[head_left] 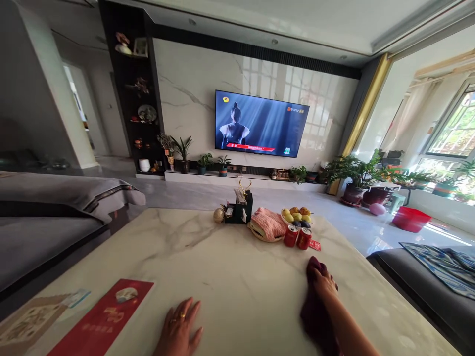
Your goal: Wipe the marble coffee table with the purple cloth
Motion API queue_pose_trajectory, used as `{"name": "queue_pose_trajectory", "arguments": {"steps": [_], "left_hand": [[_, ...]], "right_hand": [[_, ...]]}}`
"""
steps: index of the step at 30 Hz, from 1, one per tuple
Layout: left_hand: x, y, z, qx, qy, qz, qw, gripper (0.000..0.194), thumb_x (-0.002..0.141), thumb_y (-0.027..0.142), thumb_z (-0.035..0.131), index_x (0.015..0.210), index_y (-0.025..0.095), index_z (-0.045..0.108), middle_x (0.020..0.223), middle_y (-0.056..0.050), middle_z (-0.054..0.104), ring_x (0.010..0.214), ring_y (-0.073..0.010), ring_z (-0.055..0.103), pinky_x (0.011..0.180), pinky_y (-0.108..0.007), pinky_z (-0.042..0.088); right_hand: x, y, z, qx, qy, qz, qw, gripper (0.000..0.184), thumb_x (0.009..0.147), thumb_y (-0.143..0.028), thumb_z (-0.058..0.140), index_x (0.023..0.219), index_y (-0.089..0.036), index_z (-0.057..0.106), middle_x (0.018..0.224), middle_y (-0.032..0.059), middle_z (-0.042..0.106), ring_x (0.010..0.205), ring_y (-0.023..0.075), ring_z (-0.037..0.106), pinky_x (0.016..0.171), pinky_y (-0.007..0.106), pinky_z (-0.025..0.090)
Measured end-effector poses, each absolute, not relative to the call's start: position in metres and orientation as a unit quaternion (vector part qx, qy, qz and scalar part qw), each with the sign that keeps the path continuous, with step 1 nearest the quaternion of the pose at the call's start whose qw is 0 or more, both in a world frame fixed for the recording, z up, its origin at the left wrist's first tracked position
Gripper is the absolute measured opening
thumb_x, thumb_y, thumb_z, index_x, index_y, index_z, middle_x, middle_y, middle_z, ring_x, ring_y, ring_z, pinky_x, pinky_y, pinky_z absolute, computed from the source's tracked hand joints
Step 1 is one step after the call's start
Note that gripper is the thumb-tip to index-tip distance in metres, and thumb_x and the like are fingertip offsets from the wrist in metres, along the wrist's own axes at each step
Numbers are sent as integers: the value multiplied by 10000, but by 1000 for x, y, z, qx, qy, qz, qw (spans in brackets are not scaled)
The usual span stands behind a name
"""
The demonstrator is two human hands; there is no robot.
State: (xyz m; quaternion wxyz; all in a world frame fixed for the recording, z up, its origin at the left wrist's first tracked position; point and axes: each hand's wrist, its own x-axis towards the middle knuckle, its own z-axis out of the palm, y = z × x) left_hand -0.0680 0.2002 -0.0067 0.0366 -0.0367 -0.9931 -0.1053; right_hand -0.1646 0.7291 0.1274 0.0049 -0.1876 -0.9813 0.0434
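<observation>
My right hand (325,283) is closed on a dark maroon cloth (313,314), which trails down over the marble tabletop (230,277) beneath my forearm. The fingers are bunched into the cloth's far end, partly hidden by the fabric. My left hand (180,324) rests palm down on the table, fingers spread, with a gold ring on one finger and nothing in it. To its left lies a flat red printed packet (106,316). Two red drink cans (298,238) stand beyond my right hand, with a small red card (314,245) beside them.
At the table's far side are a bowl of fruit (297,216), a pink towel (270,222) over a basket, a black organizer (239,210) and a round ornament (218,215). A brown printed sheet (31,319) lies at the near left. Sofas (48,237) flank the table.
</observation>
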Motion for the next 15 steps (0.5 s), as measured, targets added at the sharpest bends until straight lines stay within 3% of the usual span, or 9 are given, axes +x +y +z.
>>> {"name": "queue_pose_trajectory", "arguments": {"steps": [3, 7, 9, 13, 15], "left_hand": [[-64, 203, 5, -32, -994, -107, 8, 650, 955, 419, 510, 1578, 236, 507, 1687, -119, 424, 1568, -311, 381, 1326, -579, 221], [-59, 205, 18, -30, -994, -108, -12, 661, 971, 434, 481, 1601, 234, 466, 1706, -107, 389, 1594, -309, 330, 1340, -572, 186], [-58, 206, 23, -27, -994, -107, -24, 671, 977, 450, 464, 1610, 229, 446, 1714, -105, 371, 1602, -306, 311, 1345, -564, 169], [-58, 206, 26, -19, -993, -112, -30, 667, 963, 459, 476, 1595, 249, 477, 1710, -97, 376, 1598, -308, 319, 1340, -573, 173], [-59, 206, 24, -18, -992, -122, -18, 660, 945, 445, 507, 1579, 261, 507, 1698, -94, 402, 1590, -314, 337, 1336, -577, 186]], "right_hand": [[-170, 706, 120, -201, -977, 72, -25, 549, 916, -348, 464, 1424, -406, 663, 1435, 146, 643, 1211, 423, 692, 991, 670, 484], [-163, 593, 99, -104, -986, 120, -51, 571, 907, -257, 478, 1434, -373, 664, 1445, 113, 648, 1155, 323, 736, 1060, 514, 525], [-143, 525, 82, -14, -987, 146, -68, 611, 877, -216, 522, 1460, -341, 655, 1514, 123, 602, 1242, 322, 698, 1104, 476, 512], [-97, 440, 50, 126, -968, 190, -103, 772, 735, -256, 656, 1422, -604, 591, 1567, -51, 575, 1352, 366, 623, 1069, 514, 554], [-90, 440, 46, 172, -956, 210, -106, 748, 699, -285, 683, 1310, -710, 610, 1550, -117, 580, 1362, 394, 607, 1055, 531, 567]]}}
